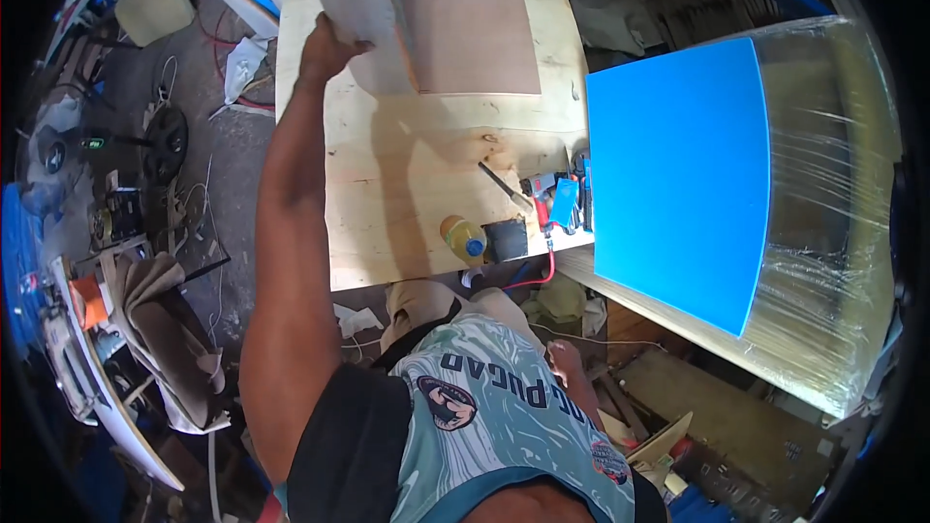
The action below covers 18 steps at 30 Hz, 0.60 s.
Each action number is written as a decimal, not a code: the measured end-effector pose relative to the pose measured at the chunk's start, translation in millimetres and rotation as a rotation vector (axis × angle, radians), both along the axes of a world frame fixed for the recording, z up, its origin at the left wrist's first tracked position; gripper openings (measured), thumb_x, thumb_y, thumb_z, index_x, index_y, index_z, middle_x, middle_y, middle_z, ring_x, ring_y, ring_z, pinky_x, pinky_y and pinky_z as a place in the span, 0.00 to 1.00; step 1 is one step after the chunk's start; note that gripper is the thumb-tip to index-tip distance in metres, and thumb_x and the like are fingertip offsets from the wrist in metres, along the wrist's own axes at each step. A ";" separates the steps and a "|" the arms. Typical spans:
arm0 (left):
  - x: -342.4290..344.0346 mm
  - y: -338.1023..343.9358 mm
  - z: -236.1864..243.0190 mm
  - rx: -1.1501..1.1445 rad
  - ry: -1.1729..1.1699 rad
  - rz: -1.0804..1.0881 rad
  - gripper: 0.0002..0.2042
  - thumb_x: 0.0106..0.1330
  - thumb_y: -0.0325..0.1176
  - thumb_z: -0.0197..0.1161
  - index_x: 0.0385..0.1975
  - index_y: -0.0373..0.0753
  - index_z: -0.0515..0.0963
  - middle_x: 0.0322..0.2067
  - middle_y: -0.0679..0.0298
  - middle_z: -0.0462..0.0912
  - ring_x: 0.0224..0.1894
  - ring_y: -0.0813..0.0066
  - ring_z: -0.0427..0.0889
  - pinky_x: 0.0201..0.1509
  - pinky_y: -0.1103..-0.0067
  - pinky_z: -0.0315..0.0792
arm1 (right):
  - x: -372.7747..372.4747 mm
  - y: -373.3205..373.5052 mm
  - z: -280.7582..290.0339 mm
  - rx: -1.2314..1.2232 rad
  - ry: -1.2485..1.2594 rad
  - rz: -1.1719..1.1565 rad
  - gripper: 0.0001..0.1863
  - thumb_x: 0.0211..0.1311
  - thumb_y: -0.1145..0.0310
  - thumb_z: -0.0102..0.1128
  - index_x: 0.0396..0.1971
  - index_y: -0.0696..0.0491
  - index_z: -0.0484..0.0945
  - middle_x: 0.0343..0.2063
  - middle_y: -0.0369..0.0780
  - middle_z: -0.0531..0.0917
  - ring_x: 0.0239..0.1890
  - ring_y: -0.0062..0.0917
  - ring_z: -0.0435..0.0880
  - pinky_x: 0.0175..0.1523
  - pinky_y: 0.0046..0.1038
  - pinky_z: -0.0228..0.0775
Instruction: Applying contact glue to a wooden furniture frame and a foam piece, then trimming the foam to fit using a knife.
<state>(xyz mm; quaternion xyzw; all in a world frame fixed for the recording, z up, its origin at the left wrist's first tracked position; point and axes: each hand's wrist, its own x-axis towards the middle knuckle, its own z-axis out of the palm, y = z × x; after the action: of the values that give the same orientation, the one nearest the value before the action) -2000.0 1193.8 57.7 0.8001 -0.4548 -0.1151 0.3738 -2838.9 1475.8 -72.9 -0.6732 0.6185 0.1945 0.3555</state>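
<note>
Foam-padded panel (363, 10), white on its near face with blue showing at its top, stood roughly upright over the far left part of our plywood worktable (373, 223). Our left hand (332, 50) held it by its left edge: the thumb lay on the white face, pointing right, while the other fingers closed about the edge, their tips partly hidden from us. Most of the panel rose above and to the right of those fingers, its lower end just beside a flat brown sheet (475, 29). We could not tell whether that end touched the wood. Our right hand (565, 360) was down by our right hip, well apart from the panel; whether its fingers were wide or gripping something, we could not tell. Nearer us on the worktable we had a yellow bottle (460, 234) with a blue cap and a red hose-fed tool (542, 213). To our right, a flat bright-blue board (678, 174) lay over a plastic-wrapped surface (819, 232).
</note>
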 end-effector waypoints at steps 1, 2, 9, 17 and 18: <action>9.2 2.5 -4.1 -0.013 -0.010 -0.007 0.48 0.39 0.51 0.82 0.56 0.28 0.63 0.49 0.40 0.81 0.53 0.43 0.80 0.55 0.61 0.75 | 15.5 16.5 10.3 0.154 -0.009 -0.553 0.14 0.61 0.57 0.62 0.38 0.51 0.82 0.23 0.31 0.78 0.27 0.19 0.76 0.30 0.29 0.69; 20.2 3.4 -4.3 0.001 -0.042 -0.025 0.49 0.40 0.51 0.82 0.58 0.28 0.62 0.50 0.41 0.80 0.54 0.44 0.80 0.56 0.60 0.75 | 26.6 19.0 25.4 0.184 0.028 -0.483 0.14 0.61 0.57 0.62 0.36 0.53 0.84 0.25 0.33 0.83 0.30 0.22 0.80 0.37 0.30 0.72; -11.5 7.9 3.4 0.083 -0.044 0.043 0.48 0.44 0.53 0.79 0.61 0.31 0.62 0.52 0.44 0.80 0.55 0.46 0.80 0.57 0.60 0.74 | 50.3 34.7 42.3 0.025 -0.013 -0.366 0.17 0.61 0.61 0.59 0.46 0.53 0.82 0.43 0.49 0.85 0.48 0.42 0.84 0.52 0.34 0.75; -15.0 23.4 -29.0 -0.169 0.068 0.145 0.61 0.40 0.53 0.83 0.67 0.22 0.52 0.62 0.33 0.67 0.66 0.44 0.68 0.68 0.65 0.65 | 68.0 33.4 52.1 -0.035 -0.078 -0.581 0.20 0.60 0.56 0.64 0.47 0.53 0.82 0.36 0.44 0.86 0.37 0.31 0.85 0.46 0.32 0.76; -20.6 21.6 -17.7 -0.187 0.088 0.169 0.62 0.39 0.53 0.83 0.67 0.21 0.52 0.61 0.33 0.67 0.65 0.44 0.68 0.69 0.65 0.64 | 63.7 40.6 47.0 -0.117 -0.047 -0.413 0.19 0.61 0.56 0.60 0.46 0.52 0.82 0.39 0.45 0.86 0.39 0.37 0.85 0.47 0.35 0.76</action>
<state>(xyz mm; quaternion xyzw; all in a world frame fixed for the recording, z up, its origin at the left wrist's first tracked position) -2020.6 1215.4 40.0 0.7914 -0.3777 -0.0754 0.4747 -2775.1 1516.5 -25.9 -0.5560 0.7450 0.0656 0.3626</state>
